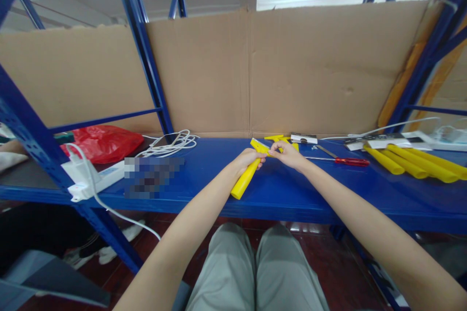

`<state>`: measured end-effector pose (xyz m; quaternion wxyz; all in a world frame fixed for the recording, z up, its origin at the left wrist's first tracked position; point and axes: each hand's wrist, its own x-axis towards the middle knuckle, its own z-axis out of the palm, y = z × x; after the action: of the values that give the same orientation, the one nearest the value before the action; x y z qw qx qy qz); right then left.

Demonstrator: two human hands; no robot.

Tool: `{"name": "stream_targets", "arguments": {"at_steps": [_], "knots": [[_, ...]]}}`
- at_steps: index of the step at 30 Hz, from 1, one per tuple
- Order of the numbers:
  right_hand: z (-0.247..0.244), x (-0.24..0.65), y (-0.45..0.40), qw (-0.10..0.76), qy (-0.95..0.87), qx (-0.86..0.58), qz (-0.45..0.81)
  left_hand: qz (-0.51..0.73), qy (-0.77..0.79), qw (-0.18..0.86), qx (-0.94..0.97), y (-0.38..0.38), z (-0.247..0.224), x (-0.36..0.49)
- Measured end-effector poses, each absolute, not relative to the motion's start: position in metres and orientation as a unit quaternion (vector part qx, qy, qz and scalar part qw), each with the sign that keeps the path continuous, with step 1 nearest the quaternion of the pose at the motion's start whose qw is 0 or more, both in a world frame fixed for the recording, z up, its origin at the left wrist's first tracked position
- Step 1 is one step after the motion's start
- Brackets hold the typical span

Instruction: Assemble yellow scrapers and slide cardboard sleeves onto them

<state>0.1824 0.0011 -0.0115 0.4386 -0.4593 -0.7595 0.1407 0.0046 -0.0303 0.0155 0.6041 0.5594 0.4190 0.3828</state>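
Note:
My left hand (249,159) is wrapped round a yellow T-shaped tool with a thick round handle (243,183), which slants down toward the bench's front edge. Its narrower yellow head (260,146) pokes out past my fingers. Close against the head, my right hand (289,153) has thumb and fingertips pinched together; whatever lies between them is too small to make out. Just behind the right hand are further yellow T-shaped pieces (274,137). A screwdriver with a red handle (352,161) lies to the right, its shaft pointing at my hand.
Several yellow tubes (407,163) rest at the bench's right. A black-and-white packet (304,138) is at the back. On the left are a white power strip (109,175), coiled white cable (175,144) and a red plastic bag (107,143). Cardboard (204,77) backs the blue bench (211,182).

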Motion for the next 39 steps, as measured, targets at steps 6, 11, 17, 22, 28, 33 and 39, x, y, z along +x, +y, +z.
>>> {"name": "stream_targets", "arguments": {"at_steps": [6,11,17,22,28,33,39], "knots": [[-0.011,0.183,0.0,0.439,-0.752,-0.464,0.162,0.38,0.409,0.608,0.566,-0.028,0.014,0.004],[-0.012,0.181,0.0,0.46,-0.734,-0.467,0.178,0.379,0.406,0.612,0.563,-0.029,0.016,0.004],[-0.015,0.177,0.001,0.517,-0.679,-0.465,0.236,0.391,0.387,0.621,0.558,-0.028,0.017,0.004],[-0.007,0.176,-0.008,0.462,-0.683,-0.462,0.327,0.385,0.373,0.631,0.562,-0.027,0.018,0.001],[-0.002,0.175,-0.014,0.459,-0.661,-0.458,0.379,0.391,0.358,0.632,0.566,-0.024,0.015,0.002],[-0.003,0.174,-0.014,0.462,-0.664,-0.443,0.386,0.396,0.353,0.63,0.567,-0.021,0.01,0.002],[-0.002,0.175,-0.015,0.463,-0.647,-0.439,0.417,0.393,0.356,0.63,0.567,-0.021,0.01,0.001]]}}
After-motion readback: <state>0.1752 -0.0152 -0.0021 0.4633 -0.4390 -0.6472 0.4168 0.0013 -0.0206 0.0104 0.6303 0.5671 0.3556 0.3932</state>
